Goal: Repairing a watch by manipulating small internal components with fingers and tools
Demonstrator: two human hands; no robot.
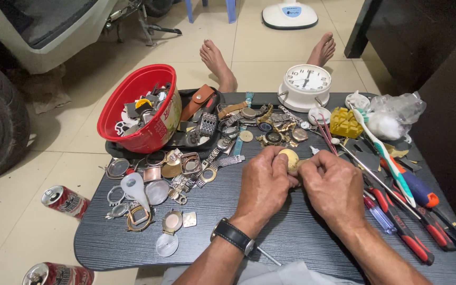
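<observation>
Dark table [291, 232]: red bowl [133, 111] of watch parts [143, 105]

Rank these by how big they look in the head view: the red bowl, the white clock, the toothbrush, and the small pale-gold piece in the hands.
1. red bowl
2. white clock; toothbrush longer but thinner, unsure
3. pale-gold piece
</observation>
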